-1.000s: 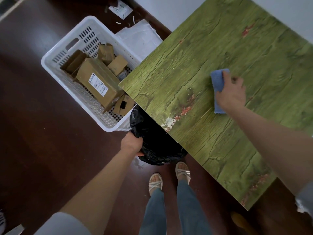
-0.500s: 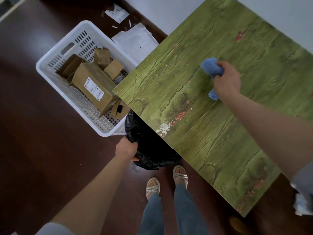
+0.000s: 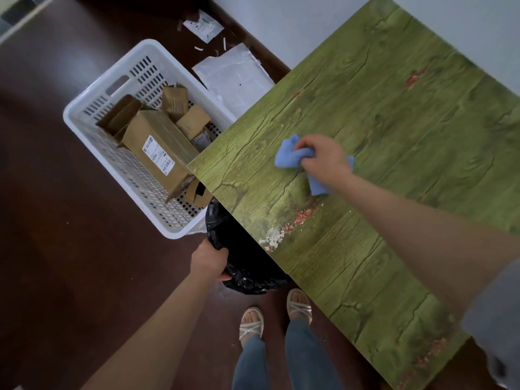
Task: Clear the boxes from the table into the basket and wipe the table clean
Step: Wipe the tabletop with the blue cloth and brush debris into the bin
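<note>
Right hand (image 3: 323, 161) bunches a blue cloth (image 3: 287, 154) in curled fingers and presses it onto the green wood-grain table (image 3: 408, 114), near the table's left corner. 1 fold of the cloth sticks out ahead of the knuckles and another flap shows below the wrist. Just below it on the tabletop, close to the edge, are a reddish worn patch and some whitish flecks (image 3: 273, 237). Left hand (image 3: 209, 260) grips the rim of a black bin bag (image 3: 247, 257) that sits partly under the table edge, fingers curled over the plastic. Beside the bag, on the dark floor (image 3: 70, 249), stands the white perforated basket (image 3: 92, 108), its near side hidden under the table corner. Inside it lie the cardboard boxes: 1 large box (image 3: 160, 153) with a white label, tilted, and several smaller boxes (image 3: 194, 122) around it. A clear plastic sheet (image 3: 233, 77) lies on the floor beyond the basket. 2 sandalled feet (image 3: 251, 322) stand beside the table.
</note>
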Demonstrator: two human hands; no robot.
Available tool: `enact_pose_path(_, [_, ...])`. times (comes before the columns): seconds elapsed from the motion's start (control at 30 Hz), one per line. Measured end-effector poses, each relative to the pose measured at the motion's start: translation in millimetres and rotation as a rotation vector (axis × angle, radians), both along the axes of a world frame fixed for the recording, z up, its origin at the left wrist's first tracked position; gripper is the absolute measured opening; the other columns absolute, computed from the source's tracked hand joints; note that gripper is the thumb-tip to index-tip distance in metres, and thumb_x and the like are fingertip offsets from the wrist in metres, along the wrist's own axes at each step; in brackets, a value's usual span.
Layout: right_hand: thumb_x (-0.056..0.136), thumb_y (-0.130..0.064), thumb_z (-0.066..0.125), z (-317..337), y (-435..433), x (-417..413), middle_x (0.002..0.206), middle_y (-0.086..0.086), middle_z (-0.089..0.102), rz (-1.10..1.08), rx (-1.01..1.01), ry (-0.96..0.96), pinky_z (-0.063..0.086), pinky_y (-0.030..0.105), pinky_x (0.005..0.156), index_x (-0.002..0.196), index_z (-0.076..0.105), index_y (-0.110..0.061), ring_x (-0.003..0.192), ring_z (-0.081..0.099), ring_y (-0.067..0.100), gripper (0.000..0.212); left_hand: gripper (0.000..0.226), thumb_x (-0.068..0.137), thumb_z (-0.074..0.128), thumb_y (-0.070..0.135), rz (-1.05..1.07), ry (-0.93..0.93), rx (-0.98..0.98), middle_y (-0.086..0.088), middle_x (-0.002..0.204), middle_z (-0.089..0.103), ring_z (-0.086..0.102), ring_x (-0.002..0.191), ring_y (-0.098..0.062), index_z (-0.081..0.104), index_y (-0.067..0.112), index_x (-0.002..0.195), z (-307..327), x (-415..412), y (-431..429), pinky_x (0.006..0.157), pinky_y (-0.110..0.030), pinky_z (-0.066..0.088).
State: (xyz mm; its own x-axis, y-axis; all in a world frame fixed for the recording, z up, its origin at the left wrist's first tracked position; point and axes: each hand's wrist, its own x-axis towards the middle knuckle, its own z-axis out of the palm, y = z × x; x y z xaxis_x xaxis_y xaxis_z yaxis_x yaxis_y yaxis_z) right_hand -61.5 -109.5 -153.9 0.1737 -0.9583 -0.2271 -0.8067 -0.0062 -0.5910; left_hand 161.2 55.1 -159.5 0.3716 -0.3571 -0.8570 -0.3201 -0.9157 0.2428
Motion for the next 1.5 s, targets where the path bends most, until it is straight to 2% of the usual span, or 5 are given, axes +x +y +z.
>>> enact_pose_path(0.17, [0.089,-0.006,0.049,6,-74,-24,0.137,0.009,0.049,-0.340,0.004,0.041,0.036,0.033,0.107,0.135,0.049,-0.023,0.126,0.046,0.028,0.049,0.036,0.094,0.046,0.010,0.018,0.010,-0.016,-0.014,0.112,0.056,0.062,0.074,-0.033,0.044,0.014,0.130,-2,5,-2,0.073,-0.049,0.058])
enact_pose_path(0.33, [0.088,-0.009,0.049,-9,-75,8,0.150,-0.001,0.032,-0.046,0.093,0.271,0.031,0.035,0.104,0.140,0.038,-0.034,0.130,0.034,0.033,0.059,0.043,0.093,0.047,0.010,0.044,-0.003,-0.028,-0.016,0.126,0.054,0.065,0.089,-0.038,0.041,0.014,0.135,-5,5,2,0.072,-0.050,0.059])
enact_pose_path(0.7, [0.084,0.001,0.052,1,75,36,0.121,0.000,0.050,0.371,0.198,-0.039,0.035,0.026,0.095,0.111,0.066,-0.024,0.114,0.046,0.020,0.039,0.045,0.093,0.046,0.009,-0.007,-0.002,-0.027,-0.017,0.125,0.054,0.061,0.085,-0.035,0.040,0.015,0.138,13,-1,11,0.072,-0.051,0.058])
enact_pose_path(1.03, [0.084,0.000,0.044,-6,64,-29,0.134,0.008,0.047,-0.364,0.160,0.160,0.038,0.035,0.101,0.128,0.056,-0.030,0.119,0.047,0.036,0.054,0.036,0.087,0.049,0.011,-0.008,-0.009,-0.037,-0.018,0.117,0.059,0.064,0.092,-0.037,0.050,0.012,0.123,16,-3,30,0.077,-0.050,0.057])
enact_pose_path(1.5, [0.086,-0.010,0.050,-4,202,86,0.123,0.004,0.049,0.153,0.226,0.053,0.039,0.035,0.096,0.123,0.061,-0.030,0.113,0.042,0.028,0.043,0.038,0.083,0.052,0.016,-0.005,0.035,-0.059,-0.020,0.114,0.061,0.066,0.090,-0.039,0.055,0.010,0.121,31,2,50,0.065,-0.049,0.059])
